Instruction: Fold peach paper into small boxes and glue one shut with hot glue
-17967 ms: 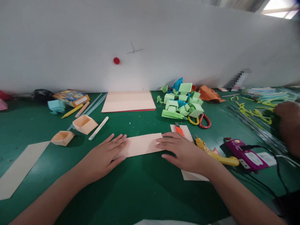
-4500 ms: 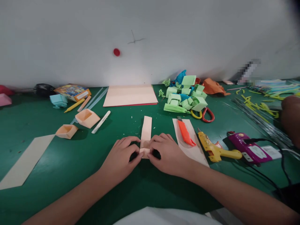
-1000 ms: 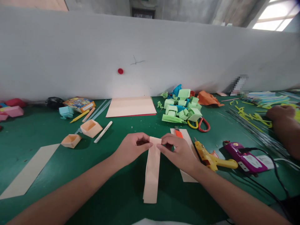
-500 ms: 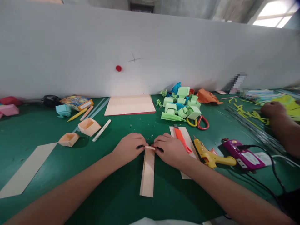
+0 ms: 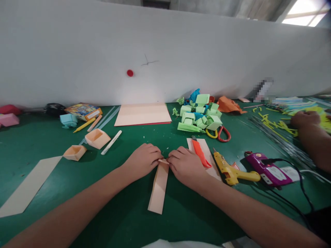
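Observation:
A peach folded paper strip (image 5: 158,189) lies on the green table, its near end tilted to the left and its far end bent over. My left hand (image 5: 143,159) grips the left corner of that folded end with closed fingers. On the opposite corner, my right hand (image 5: 185,167) has its fingers pressed together on the paper. Beside the right hand, an orange utility knife (image 5: 200,154) rests on a flat peach paper piece (image 5: 210,164). Two small folded peach paper boxes (image 5: 97,138) sit to the left, near a white pen-like stick (image 5: 111,142).
A yellow glue gun (image 5: 234,169) and a purple power strip (image 5: 272,169) with cables lie to the right. Green folded paper pieces (image 5: 200,115) and scissors (image 5: 223,134) stand further back, beside peach sheets (image 5: 143,114). Another person's hand (image 5: 305,121) works at far right.
The near end of the paper strip has swung to the left, while both hands stay on its folded far end. The other person's hand has shifted slightly.

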A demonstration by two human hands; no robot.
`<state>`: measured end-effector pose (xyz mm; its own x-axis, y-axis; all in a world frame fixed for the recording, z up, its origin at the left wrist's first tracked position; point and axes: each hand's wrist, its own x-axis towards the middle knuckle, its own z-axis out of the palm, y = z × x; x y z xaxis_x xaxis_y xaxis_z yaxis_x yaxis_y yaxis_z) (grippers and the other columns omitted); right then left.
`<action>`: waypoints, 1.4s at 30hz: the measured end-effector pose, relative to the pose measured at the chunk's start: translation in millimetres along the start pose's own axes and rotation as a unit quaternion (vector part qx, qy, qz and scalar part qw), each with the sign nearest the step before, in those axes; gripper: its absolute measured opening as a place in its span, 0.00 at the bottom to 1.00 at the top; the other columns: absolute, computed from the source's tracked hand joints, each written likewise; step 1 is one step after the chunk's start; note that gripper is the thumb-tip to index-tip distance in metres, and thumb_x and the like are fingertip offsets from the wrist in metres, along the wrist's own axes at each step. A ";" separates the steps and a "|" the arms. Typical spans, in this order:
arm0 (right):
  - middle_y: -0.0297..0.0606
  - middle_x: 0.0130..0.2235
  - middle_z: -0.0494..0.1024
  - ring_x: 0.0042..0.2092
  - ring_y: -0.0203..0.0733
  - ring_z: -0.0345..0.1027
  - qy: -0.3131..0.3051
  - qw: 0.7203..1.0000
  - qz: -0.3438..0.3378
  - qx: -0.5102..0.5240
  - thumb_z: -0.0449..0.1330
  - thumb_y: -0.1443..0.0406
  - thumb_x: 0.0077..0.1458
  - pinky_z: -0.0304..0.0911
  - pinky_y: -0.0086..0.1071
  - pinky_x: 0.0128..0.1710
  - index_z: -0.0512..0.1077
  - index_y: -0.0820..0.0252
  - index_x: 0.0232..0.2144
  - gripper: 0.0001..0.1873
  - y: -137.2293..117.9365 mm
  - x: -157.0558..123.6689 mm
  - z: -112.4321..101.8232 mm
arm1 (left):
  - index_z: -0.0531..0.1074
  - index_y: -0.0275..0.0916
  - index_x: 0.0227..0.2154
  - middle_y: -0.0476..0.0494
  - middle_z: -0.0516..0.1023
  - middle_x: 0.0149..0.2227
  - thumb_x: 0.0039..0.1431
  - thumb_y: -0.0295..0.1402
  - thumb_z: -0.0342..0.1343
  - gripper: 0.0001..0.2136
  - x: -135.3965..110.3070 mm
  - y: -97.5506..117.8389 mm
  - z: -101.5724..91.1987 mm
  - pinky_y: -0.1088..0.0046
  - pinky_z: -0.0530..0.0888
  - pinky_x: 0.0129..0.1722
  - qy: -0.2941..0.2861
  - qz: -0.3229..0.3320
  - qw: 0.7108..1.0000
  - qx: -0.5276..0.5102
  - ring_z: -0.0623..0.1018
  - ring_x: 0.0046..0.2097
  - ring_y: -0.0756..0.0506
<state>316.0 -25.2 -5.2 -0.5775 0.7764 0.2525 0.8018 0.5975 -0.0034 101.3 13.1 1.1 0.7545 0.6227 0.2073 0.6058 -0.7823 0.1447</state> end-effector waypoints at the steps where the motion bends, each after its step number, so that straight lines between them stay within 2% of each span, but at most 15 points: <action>1: 0.40 0.42 0.80 0.45 0.48 0.65 -0.003 1.000 0.000 -0.008 0.55 0.68 0.66 0.59 0.40 0.41 0.79 0.60 0.39 0.11 -1.7 -0.3 -0.4 | 0.78 0.40 0.40 0.46 0.81 0.44 0.65 0.25 0.54 0.08 -0.8 1.7 -0.6 0.63 0.68 0.45 0.001 0.005 1.000 0.006 0.77 0.47 0.43; 7: 0.41 0.41 0.79 0.45 0.48 0.65 -0.021 1.000 0.006 -0.015 0.56 0.69 0.65 0.57 0.41 0.41 0.78 0.60 0.38 0.10 -3.9 0.6 -2.9 | 0.77 0.37 0.39 0.43 0.80 0.41 0.67 0.24 0.49 0.10 -4.6 12.3 -4.7 0.62 0.68 0.45 0.007 0.053 0.997 0.055 0.76 0.45 0.43; 12: 0.42 0.44 0.80 0.47 0.48 0.65 -0.045 0.999 -0.006 -0.004 0.54 0.68 0.67 0.57 0.41 0.44 0.78 0.61 0.41 0.12 -3.4 0.7 -9.9 | 0.78 0.37 0.38 0.42 0.78 0.39 0.67 0.28 0.49 0.11 -6.9 20.5 -10.6 0.61 0.68 0.45 -0.021 0.037 0.999 0.029 0.75 0.44 0.42; 15: 0.43 0.45 0.80 0.48 0.48 0.65 -0.053 0.999 -0.007 0.004 0.53 0.67 0.67 0.57 0.41 0.45 0.78 0.61 0.42 0.13 -3.1 -0.5 -14.8 | 0.78 0.38 0.38 0.43 0.77 0.40 0.65 0.33 0.55 0.07 -7.5 23.5 -13.2 0.61 0.68 0.46 -0.030 0.016 0.999 0.001 0.76 0.45 0.42; 19: 0.42 0.46 0.81 0.47 0.49 0.66 -0.060 0.998 -0.003 0.019 0.54 0.67 0.68 0.58 0.41 0.44 0.80 0.59 0.42 0.13 -0.7 -1.7 -18.1 | 0.77 0.39 0.38 0.44 0.77 0.41 0.61 0.32 0.60 0.05 -7.6 19.9 -12.1 0.63 0.68 0.46 -0.041 0.005 0.999 -0.016 0.76 0.46 0.42; 26: 0.40 0.47 0.81 0.46 0.48 0.67 -0.057 0.998 -0.017 0.026 0.54 0.66 0.68 0.61 0.41 0.45 0.80 0.56 0.43 0.14 5.7 -2.1 -19.1 | 0.75 0.41 0.46 0.45 0.77 0.46 0.63 0.34 0.60 0.10 -9.4 4.3 -3.4 0.63 0.67 0.49 -0.022 0.030 0.998 -0.048 0.76 0.50 0.42; 32: 0.40 0.50 0.80 0.47 0.48 0.68 -0.059 0.997 -0.035 0.028 0.53 0.66 0.68 0.61 0.41 0.44 0.81 0.57 0.41 0.15 7.1 -5.3 -21.2 | 0.78 0.42 0.40 0.44 0.78 0.47 0.66 0.33 0.58 0.05 -11.8 3.9 -4.5 0.63 0.65 0.50 -0.014 0.059 0.998 -0.028 0.75 0.52 0.42; 36: 0.40 0.50 0.79 0.46 0.47 0.68 -0.055 0.998 -0.029 0.029 0.52 0.63 0.69 0.61 0.41 0.44 0.81 0.57 0.41 0.16 4.8 -6.9 -22.6 | 0.79 0.42 0.40 0.44 0.79 0.47 0.69 0.36 0.54 0.09 -12.4 5.7 -9.0 0.63 0.65 0.51 -0.019 0.058 0.998 -0.015 0.75 0.52 0.42; 42: 0.39 0.48 0.79 0.45 0.47 0.68 -0.054 0.997 -0.008 0.049 0.56 0.56 0.68 0.61 0.41 0.43 0.81 0.55 0.41 0.16 3.1 -6.0 -20.9 | 0.79 0.40 0.39 0.43 0.78 0.46 0.70 0.33 0.52 0.10 -14.6 12.0 -7.2 0.61 0.66 0.50 -0.015 0.046 0.999 -0.010 0.75 0.51 0.42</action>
<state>325.2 -32.2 13.4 -0.6069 0.7810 0.1472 0.7770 0.6220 -0.0969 95.8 -5.5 6.7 0.8142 0.5477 0.1924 0.5285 -0.8365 0.1446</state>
